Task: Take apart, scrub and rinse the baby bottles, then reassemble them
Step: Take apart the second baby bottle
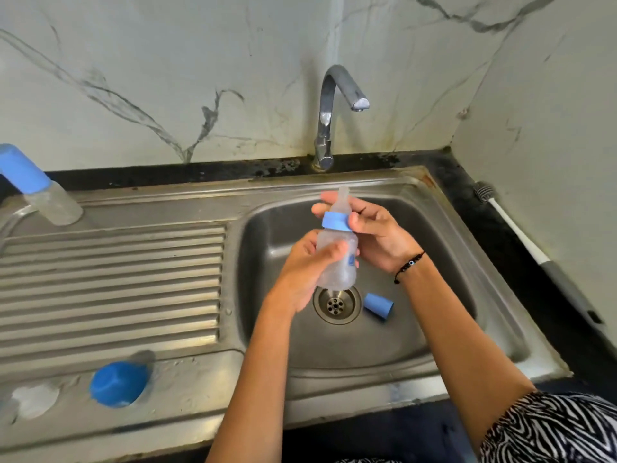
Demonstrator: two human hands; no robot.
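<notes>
Over the sink basin (434,295) I hold a small clear baby bottle (339,262) upright, with a clear teat on top. My left hand (305,272) grips the bottle's body. My right hand (377,232) grips the blue collar ring (337,222) at the bottle's neck. A blue cap (379,306) lies on its side in the basin, right of the drain (337,304). A second clear bottle with a blue cap (36,185) stands at the back left of the drainboard. A third bottle with a blue cap (118,384) stands at the front left.
The chrome tap (329,108) rises behind the basin with no water running. A bottle brush (521,235) lies on the dark counter along the right wall. The ribbed drainboard (110,289) spreads to the left. A clear round item (35,401) sits at the front left edge.
</notes>
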